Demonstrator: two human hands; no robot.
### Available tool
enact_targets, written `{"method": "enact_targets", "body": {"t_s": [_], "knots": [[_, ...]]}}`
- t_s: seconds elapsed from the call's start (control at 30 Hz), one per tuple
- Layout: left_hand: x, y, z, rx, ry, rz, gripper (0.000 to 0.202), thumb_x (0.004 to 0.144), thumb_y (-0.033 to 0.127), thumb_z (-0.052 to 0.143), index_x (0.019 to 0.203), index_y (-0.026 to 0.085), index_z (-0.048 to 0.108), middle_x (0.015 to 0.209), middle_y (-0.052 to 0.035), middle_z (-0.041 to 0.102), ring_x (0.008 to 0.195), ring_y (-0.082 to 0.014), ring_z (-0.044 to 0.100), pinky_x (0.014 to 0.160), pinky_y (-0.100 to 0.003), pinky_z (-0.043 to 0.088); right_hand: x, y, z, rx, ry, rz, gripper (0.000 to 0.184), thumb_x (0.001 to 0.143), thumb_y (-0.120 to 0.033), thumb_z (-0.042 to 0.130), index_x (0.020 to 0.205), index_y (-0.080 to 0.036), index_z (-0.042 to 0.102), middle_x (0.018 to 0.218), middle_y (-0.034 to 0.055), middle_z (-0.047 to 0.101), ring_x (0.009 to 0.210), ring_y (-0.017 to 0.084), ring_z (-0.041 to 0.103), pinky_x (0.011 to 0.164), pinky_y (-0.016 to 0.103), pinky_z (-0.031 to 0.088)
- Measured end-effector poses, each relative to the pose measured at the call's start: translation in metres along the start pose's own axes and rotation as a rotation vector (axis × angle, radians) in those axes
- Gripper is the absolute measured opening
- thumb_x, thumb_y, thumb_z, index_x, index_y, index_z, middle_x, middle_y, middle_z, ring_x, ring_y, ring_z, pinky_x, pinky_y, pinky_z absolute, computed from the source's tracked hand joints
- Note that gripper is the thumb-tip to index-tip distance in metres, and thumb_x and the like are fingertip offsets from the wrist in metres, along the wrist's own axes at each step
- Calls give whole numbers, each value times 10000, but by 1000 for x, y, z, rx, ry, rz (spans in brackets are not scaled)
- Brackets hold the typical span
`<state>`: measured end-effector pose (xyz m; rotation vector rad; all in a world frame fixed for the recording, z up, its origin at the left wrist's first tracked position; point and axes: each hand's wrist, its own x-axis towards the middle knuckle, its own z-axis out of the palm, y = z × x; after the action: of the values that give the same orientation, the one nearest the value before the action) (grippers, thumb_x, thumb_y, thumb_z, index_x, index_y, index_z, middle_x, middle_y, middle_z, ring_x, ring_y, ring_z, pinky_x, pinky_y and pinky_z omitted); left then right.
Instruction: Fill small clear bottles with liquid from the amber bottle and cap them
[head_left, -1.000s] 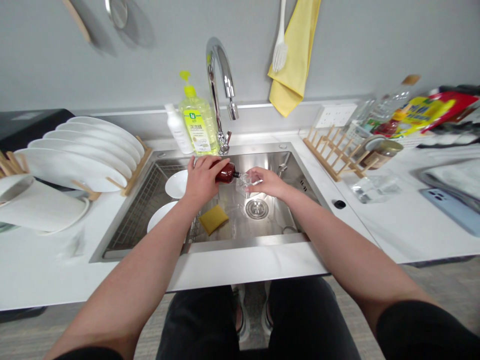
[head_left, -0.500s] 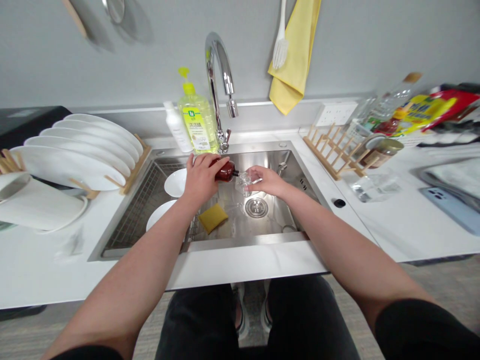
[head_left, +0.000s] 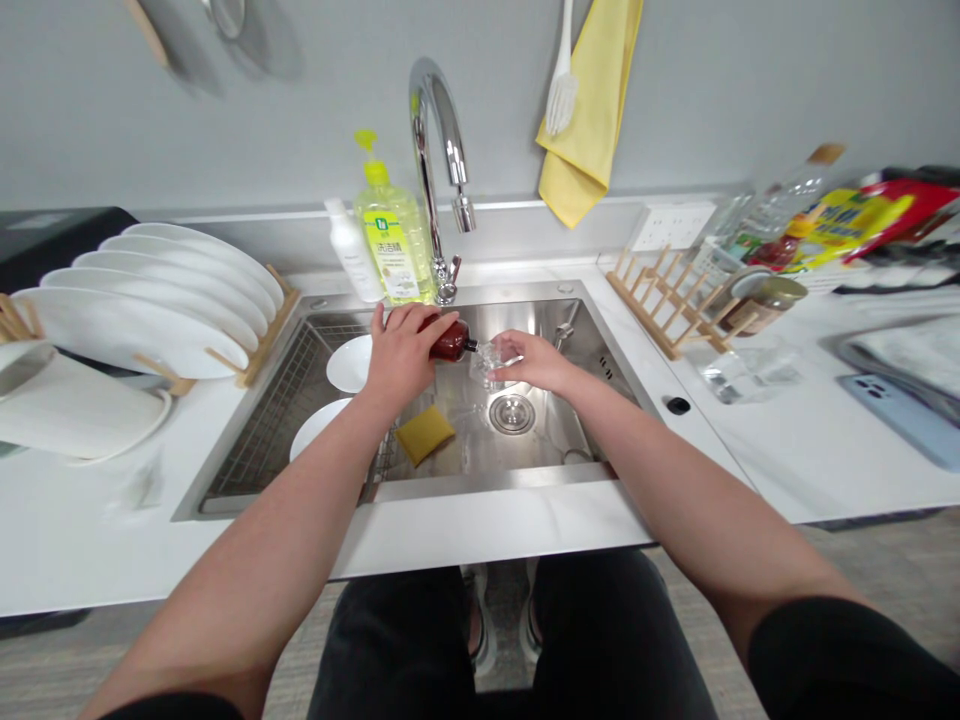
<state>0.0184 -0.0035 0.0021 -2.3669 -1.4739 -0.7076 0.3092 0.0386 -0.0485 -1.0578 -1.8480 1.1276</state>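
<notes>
Over the sink, my left hand (head_left: 405, 350) is closed around a dark red-brown bottle (head_left: 450, 343), tilted on its side with its black neck pointing right. My right hand (head_left: 531, 362) grips a small clear glass (head_left: 487, 366) just beyond the bottle's mouth. Whether neck and glass touch, I cannot tell. Below them in the steel sink (head_left: 480, 450) lies a yellow sponge (head_left: 425, 435), left of the round drain (head_left: 512, 413). Two white dishes, one of them a bowl (head_left: 349, 364), sit at the left in a wire rack (head_left: 259, 430), partly behind my left arm.
The faucet (head_left: 442, 130) arches behind my hands, beside a green dish soap bottle (head_left: 394, 245) and a white bottle (head_left: 351, 250). White plates (head_left: 135, 325) stand in a rack at left. A wooden rack (head_left: 667, 300), a jar (head_left: 765, 305) and a phone (head_left: 900, 420) are at right.
Hardly anything differs. Both hands keep their hold on the bottle and the glass in the same place; the view has shifted very slightly.
</notes>
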Motion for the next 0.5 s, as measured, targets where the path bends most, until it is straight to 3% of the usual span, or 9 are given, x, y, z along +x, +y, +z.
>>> {"method": "enact_targets", "body": {"t_s": [0.33, 0.5], "knots": [[0, 1, -2, 9, 8, 13, 840, 893, 102, 670, 1644, 463, 569, 1609, -50, 678, 1496, -367, 510, 1390, -755, 197, -1, -2, 0, -11, -2, -1, 602, 643, -437, 1037, 1118, -225, 732, 1095, 47, 787, 988, 249, 739, 978, 424, 596], [0, 3, -5, 0, 0, 4, 775, 915, 108, 657, 1627, 408, 612, 1607, -74, 677, 1507, -369, 506, 1397, -745, 169, -1, -4, 1, -5, 10, 15, 618, 628, -429, 1040, 1127, -226, 738, 1123, 57, 791, 1005, 258, 743, 998, 440, 595]]}}
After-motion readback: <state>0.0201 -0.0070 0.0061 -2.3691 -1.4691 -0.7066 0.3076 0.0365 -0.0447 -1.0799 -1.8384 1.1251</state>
